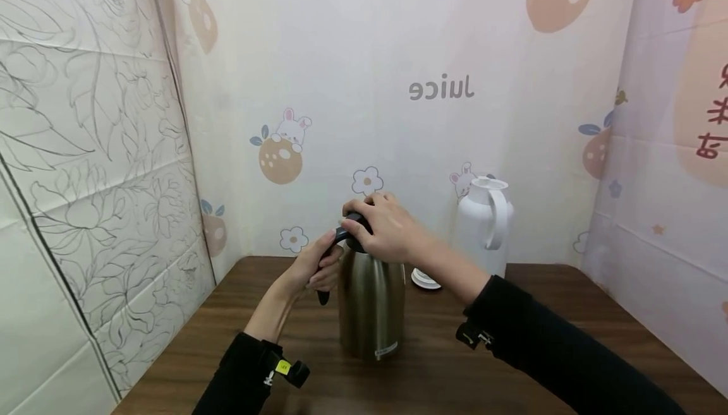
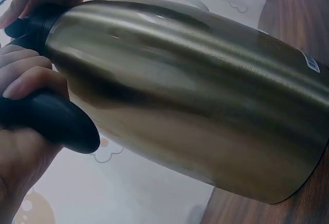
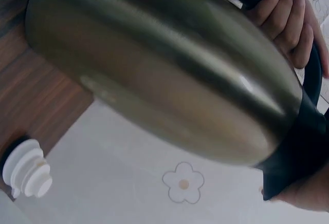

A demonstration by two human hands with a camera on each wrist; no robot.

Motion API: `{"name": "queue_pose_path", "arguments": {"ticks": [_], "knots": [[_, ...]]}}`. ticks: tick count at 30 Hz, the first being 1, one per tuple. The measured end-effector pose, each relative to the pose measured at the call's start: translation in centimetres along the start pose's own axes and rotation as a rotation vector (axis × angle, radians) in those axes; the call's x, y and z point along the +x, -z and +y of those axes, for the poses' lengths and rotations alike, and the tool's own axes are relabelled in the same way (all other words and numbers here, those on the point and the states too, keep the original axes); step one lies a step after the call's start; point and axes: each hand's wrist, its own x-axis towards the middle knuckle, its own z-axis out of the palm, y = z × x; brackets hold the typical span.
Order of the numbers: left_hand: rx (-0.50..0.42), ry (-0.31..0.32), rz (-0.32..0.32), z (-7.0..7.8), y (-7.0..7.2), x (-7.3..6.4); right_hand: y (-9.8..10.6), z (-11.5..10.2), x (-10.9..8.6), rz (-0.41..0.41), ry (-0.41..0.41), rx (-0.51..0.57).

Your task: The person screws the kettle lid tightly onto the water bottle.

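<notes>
A gold-brown metal thermos jug (image 1: 372,314) stands upright on the wooden table. My left hand (image 1: 313,266) grips its black handle (image 2: 56,121), with fingers wrapped round it in the left wrist view. Over the top, my right hand (image 1: 392,228) holds the black lid (image 1: 358,242), its fingers and thumb bent round it. The right wrist view shows the black collar (image 3: 295,149) at the jug's neck, with part of the right hand against it. Most of the lid is hidden by the fingers.
Behind and to the right stands a white jug (image 1: 474,222) with an uncovered mouth. A white stepped stopper (image 3: 31,170) lies on the table (image 1: 455,364) next to it. Printed cloth walls (image 1: 318,86) enclose the back and sides.
</notes>
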Motion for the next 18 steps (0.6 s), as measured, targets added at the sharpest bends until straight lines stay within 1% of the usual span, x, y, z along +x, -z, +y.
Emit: {"name": "queue_pose_path", "arguments": {"ticks": [6,9,11,13,15,18], "knots": [[-0.003,-0.003,-0.008,0.0,0.2,0.1,-0.6,-1.3,0.0,0.053,-0.153,-0.020],[-0.002,-0.009,-0.010,0.1,0.3,0.1,-0.3,-1.6,0.2,0.046,-0.170,-0.007],[-0.001,-0.018,-0.010,0.1,0.5,0.0,0.0,-1.5,0.3,0.020,-0.152,-0.001],[-0.004,-0.020,-0.013,0.0,0.6,-0.1,0.3,-1.2,0.4,-0.011,-0.111,0.005],[-0.006,-0.018,-0.024,-0.1,0.6,-0.2,0.4,-0.5,0.3,-0.044,-0.059,0.012],[-0.003,-0.008,-0.049,-0.3,0.6,-0.1,0.8,0.8,0.3,-0.083,0.048,0.033]]}}
